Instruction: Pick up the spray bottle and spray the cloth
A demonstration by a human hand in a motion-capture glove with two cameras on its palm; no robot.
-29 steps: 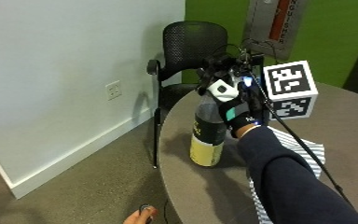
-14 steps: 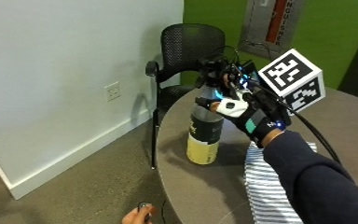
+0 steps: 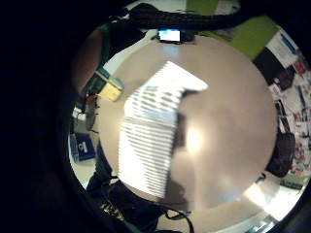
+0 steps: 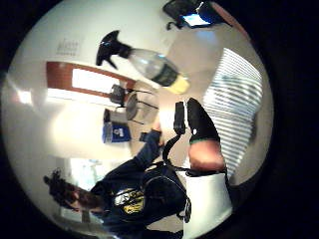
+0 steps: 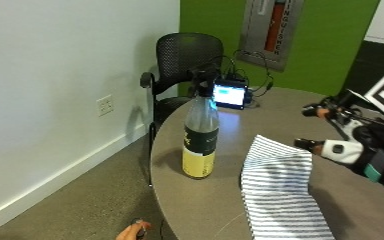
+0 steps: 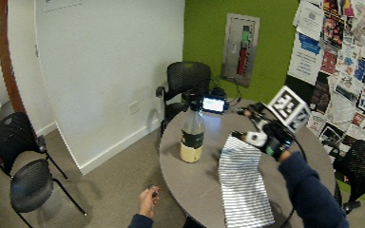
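1. Since the earlier frame, your gloved right hand is pulling away from the spray bottle and is now hovering at the right of the frame over the striped cloth, fingers released and grasping nothing.
2. Your bottle is standing upright on the round table, left of centre in the outside view, just beside the cloth and near the table's left edge.
3. You are risking a topple: reaching back fast could be knocking the tall bottle off that near edge.
4. You are also risking a snag, dragging the cloth while crossing it.
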